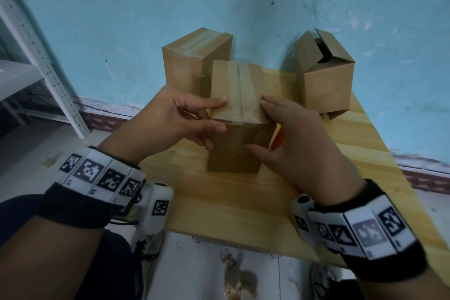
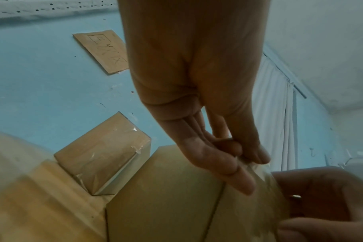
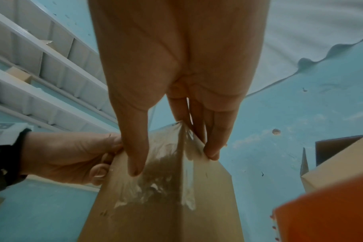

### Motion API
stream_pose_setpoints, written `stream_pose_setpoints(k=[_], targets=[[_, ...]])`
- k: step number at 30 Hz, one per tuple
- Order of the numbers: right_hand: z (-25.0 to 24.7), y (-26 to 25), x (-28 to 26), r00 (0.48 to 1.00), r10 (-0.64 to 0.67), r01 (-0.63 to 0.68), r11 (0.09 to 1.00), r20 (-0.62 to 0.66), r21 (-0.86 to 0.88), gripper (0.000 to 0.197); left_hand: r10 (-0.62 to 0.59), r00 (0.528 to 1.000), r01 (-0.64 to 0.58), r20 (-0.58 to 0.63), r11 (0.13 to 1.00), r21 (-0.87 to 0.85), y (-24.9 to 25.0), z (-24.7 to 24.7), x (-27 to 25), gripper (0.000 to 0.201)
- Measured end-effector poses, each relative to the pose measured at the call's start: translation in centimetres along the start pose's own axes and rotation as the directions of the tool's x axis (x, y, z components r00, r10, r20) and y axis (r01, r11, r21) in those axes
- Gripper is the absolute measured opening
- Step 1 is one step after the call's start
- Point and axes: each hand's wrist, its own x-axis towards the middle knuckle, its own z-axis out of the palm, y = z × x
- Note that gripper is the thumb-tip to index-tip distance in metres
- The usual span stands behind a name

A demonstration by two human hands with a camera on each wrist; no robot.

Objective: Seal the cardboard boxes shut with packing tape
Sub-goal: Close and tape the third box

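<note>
The middle cardboard box (image 1: pixel 233 151) stands upright on the wooden table (image 1: pixel 243 202), with clear tape (image 1: pixel 239 90) running over its closed top flaps and down the front. My left hand (image 1: pixel 219 114) grips the box's top left corner, index finger on top and thumb on the front. My right hand (image 1: pixel 258 126) presses the tape end (image 3: pixel 155 172) onto the front face with a straight thumb, its fingers lying along the right side. In the left wrist view, the fingertips (image 2: pixel 244 185) touch the tape at the top edge.
A taped box (image 1: pixel 185 66) stands behind to the left against the blue wall. An untaped box (image 1: pixel 326 80) with raised flaps sits at the back right. An orange object (image 1: pixel 278 140) lies just right of the middle box. A white metal shelf (image 1: pixel 36 56) stands at left.
</note>
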Motion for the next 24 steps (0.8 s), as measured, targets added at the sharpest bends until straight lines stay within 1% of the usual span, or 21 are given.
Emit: stream_pose_setpoints(k=[2,5,8,11,15,17,19,24], targets=[[0.2,-0.3,0.0,1.0,0.008,-0.007,1.0,0.028,-0.026,0.085,0.012,1.0,-0.012,-0.003,1.0,0.006,0.0,0.2,0.0,0.046],[0.8,-0.8,-0.3,0.999,-0.04,0.04,0.999,-0.008,0.008,0.072,0.038,0.999,-0.038,0.003,0.999,0.021,0.0,0.5,0.1,0.045],[1.2,-1.3,-0.2,0.998,-0.052,0.05,0.998,-0.032,-0.045,0.071,0.058,0.998,-0.058,0.01,0.998,0.0,0.0,0.7,0.2,0.046],[1.0,-0.9,0.0,0.997,-0.044,0.042,0.999,-0.055,-0.033,0.07,0.042,0.999,-0.041,0.008,0.999,-0.031,-0.3,0.7,0.3,0.045],[0.2,0.5,0.2,0.994,-0.012,0.022,0.996,-0.105,0.092,0.06,0.032,0.999,-0.031,0.023,0.998,-0.046,-0.6,0.5,0.4,0.044],[0.0,1.4,0.2,0.994,0.002,0.02,0.981,-0.109,0.194,0.057,0.033,0.999,-0.032,0.027,0.999,-0.044,-0.7,0.4,0.5,0.044],[-0.1,2.1,0.3,0.994,-0.028,0.055,0.96,-0.102,0.275,0.055,0.033,0.999,-0.032,0.028,0.998,-0.048,-0.7,0.3,0.5,0.044],[-0.9,3.0,0.4,0.989,-0.14,0.145,0.945,-0.038,0.293,0.044,0.022,0.999,-0.02,0.048,0.999,-0.039,-0.5,0.1,0.5,0.044]])
